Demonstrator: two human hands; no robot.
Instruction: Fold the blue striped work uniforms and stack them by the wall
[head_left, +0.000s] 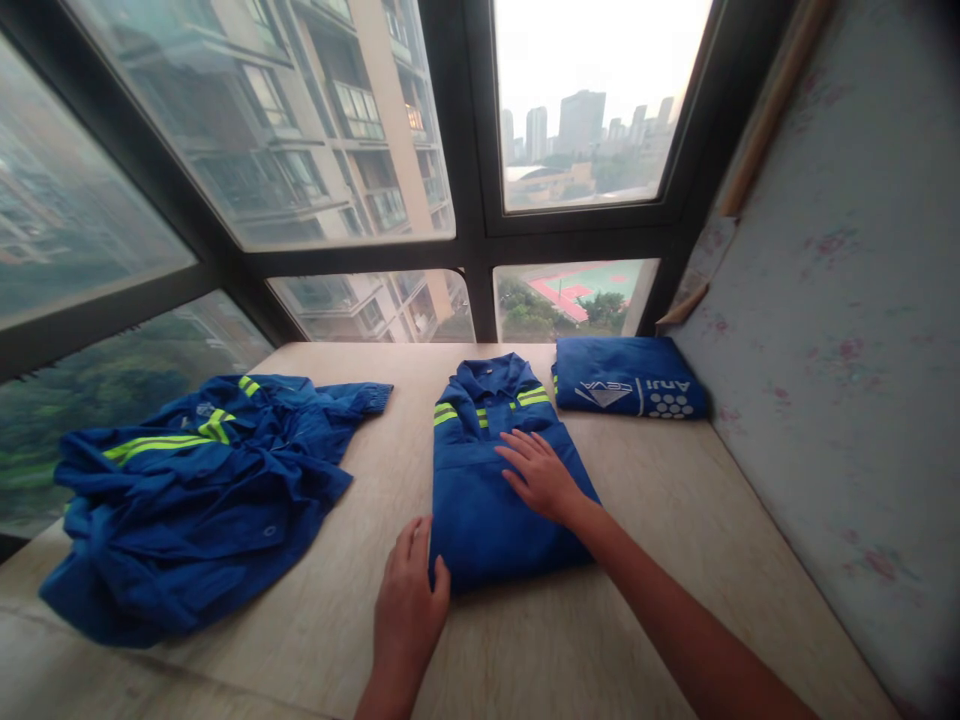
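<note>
A folded blue work jacket (487, 500) with yellow-green reflective stripes lies in front of me, collar toward the window. My right hand (541, 478) rests on its upper chest area, fingers spread and palm down. At the jacket's lower left edge is my left hand (411, 590), its fingers extended and its thumb apart, touching or very near the cloth. Neither hand grips anything.
To the left, a crumpled blue jacket (217, 500) with the same stripes spreads across the wooden surface (360, 580). Another folded blue garment (630, 375), with white lettering, lies at the back right beside the flowered wall (840, 330). Dark-framed windows (480, 240) border the back.
</note>
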